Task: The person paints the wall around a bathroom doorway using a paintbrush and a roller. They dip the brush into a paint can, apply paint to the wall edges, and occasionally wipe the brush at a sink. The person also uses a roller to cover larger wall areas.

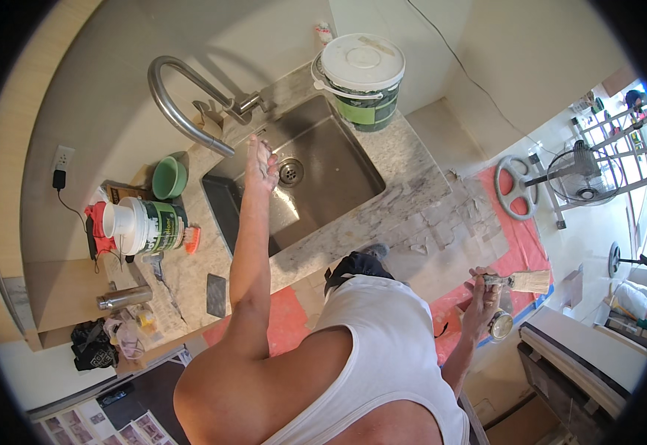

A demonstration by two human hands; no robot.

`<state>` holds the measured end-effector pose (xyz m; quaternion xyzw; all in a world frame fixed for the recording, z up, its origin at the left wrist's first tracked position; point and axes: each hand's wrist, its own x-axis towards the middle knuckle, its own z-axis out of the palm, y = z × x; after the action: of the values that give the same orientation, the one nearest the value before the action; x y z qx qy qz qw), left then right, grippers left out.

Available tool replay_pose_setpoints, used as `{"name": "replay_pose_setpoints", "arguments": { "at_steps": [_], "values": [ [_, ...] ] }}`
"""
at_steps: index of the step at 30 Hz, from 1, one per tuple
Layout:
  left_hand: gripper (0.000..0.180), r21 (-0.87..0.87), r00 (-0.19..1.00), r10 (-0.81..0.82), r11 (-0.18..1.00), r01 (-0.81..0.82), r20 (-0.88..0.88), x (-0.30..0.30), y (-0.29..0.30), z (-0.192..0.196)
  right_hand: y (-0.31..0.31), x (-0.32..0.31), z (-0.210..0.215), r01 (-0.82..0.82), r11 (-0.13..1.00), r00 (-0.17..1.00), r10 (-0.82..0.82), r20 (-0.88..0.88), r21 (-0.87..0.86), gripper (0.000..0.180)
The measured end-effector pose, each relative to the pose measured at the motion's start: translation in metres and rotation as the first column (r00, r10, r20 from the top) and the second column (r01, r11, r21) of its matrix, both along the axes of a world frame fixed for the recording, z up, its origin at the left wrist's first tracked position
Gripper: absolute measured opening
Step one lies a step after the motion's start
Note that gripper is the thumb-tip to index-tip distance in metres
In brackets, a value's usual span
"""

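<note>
My left hand (263, 167) reaches over the sink (331, 174), below the tip of the curved metal faucet (171, 111). Its index finger or thumb stretches out and the others bend loosely; nothing shows in it. Whether it touches the faucet's tip I cannot tell. Out to my right side, my right hand (481, 302) is wrapped round the handle of a wide paintbrush (530, 281). The pale bristles point to the right. A round thing with a gold rim (500, 325) shows beside my right wrist; its kind is unclear.
A lidded bucket (364, 78) stands behind the sink. Left on the stone counter (294, 268) are a green bowl (169, 178), a tipped bucket (153, 225), an orange brush (192, 239), a phone (217, 295) and a metal bottle (125, 297). A fan (585, 174) stands at right.
</note>
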<state>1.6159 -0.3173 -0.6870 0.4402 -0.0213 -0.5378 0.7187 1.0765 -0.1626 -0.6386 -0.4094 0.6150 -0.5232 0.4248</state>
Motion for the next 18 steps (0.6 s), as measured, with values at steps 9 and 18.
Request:
{"name": "replay_pose_setpoints", "arguments": {
  "at_steps": [9,18],
  "values": [
    [0.020,0.235,0.982,0.116,0.961,-0.149,0.149,-0.002,-0.018,-0.014,0.002,0.000,-0.003,0.003,1.000,1.000,-0.003,0.005,-0.011,0.024],
    [0.024,0.054,0.995,-0.009,0.999,0.004,0.096,0.024,-0.017,-0.034,0.005,-0.001,-0.004,0.036,0.999,0.999,-0.036,-0.019,-0.011,0.020]
  ]
}}
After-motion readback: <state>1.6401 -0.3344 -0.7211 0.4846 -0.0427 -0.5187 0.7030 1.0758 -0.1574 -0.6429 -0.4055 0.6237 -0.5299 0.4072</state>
